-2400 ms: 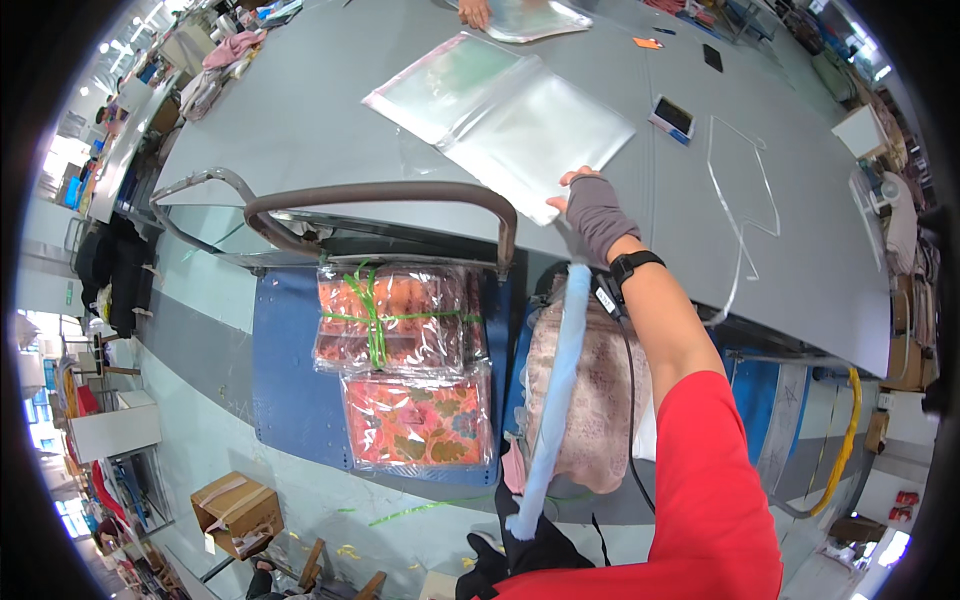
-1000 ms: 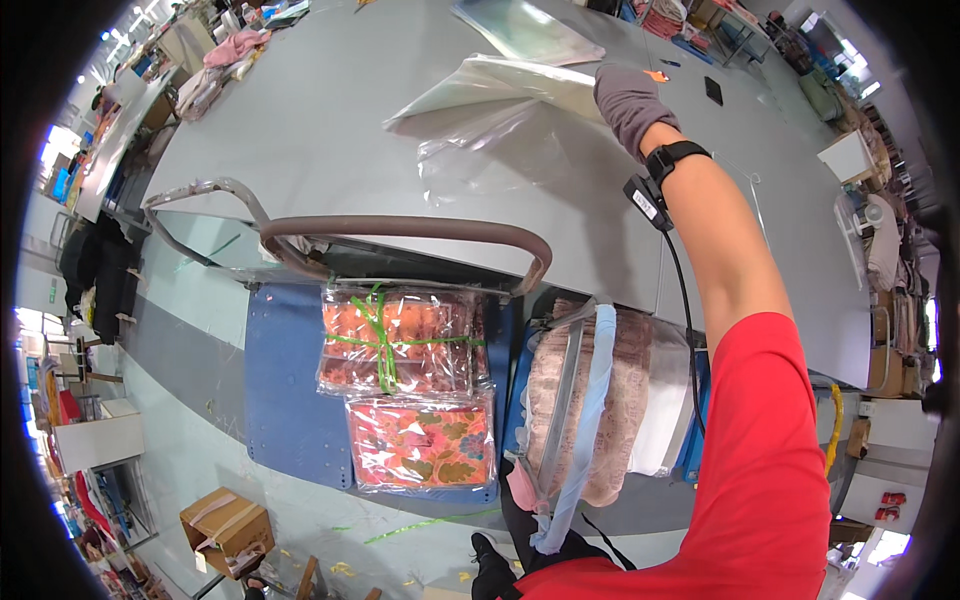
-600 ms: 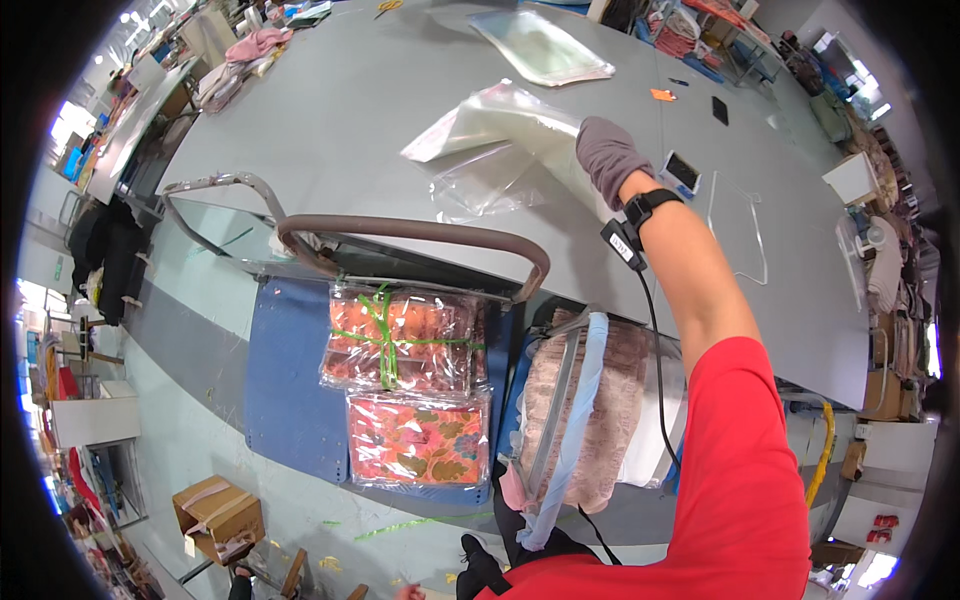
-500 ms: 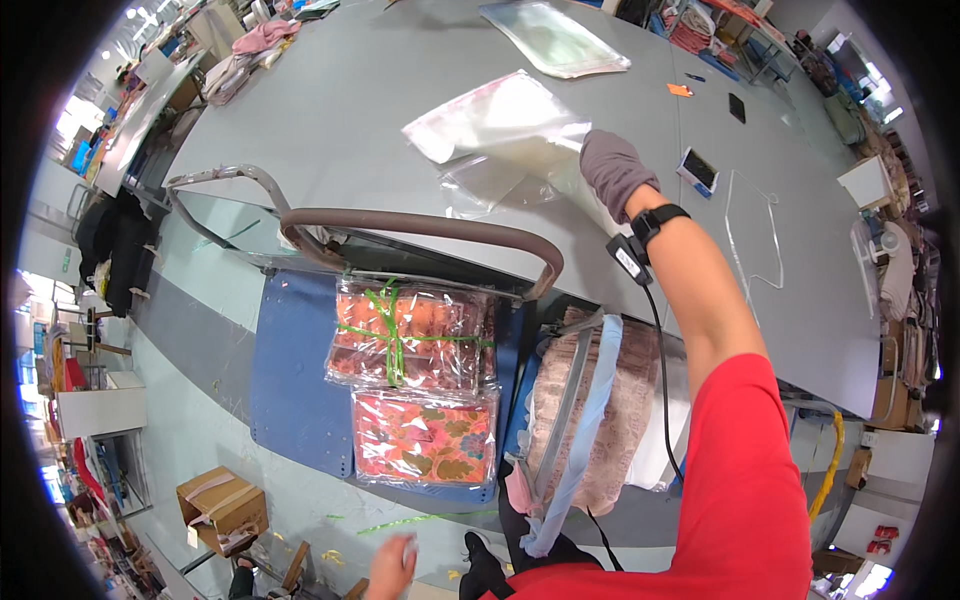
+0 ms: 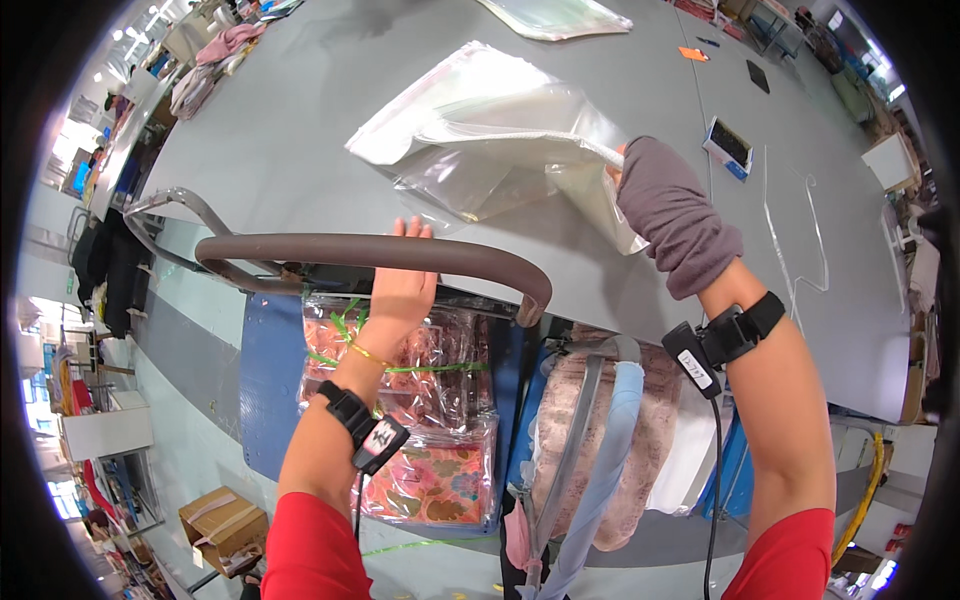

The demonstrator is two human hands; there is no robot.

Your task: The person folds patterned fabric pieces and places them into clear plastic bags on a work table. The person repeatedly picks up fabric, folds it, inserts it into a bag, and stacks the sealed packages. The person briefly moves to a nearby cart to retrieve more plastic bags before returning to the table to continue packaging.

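pinching the near edge of the clear plastic bags at upper centre of the frame, the right hand in its grey fingerless glove lifts one sheet off the pile, so that the film curls up and hangs from the grip while the others lie flat on the grey table; the fingertips are hidden behind the glove and the film, so i cannot tell how tightly they close, only that the sheet hangs from them. the right forearm rises steeply from the lower right, wrist bent forward, a black band with a cable on it. the left hand reaches up from lower centre with fingers straight and close together, holding nothing, its tips just over the table's edge, behind the brown handle bar of a blue cart parked against the table. on the cart, at centre, lie packed floral bundles tied with green string, within easy reach, and beside them to the right a pinkish fleecy roll.
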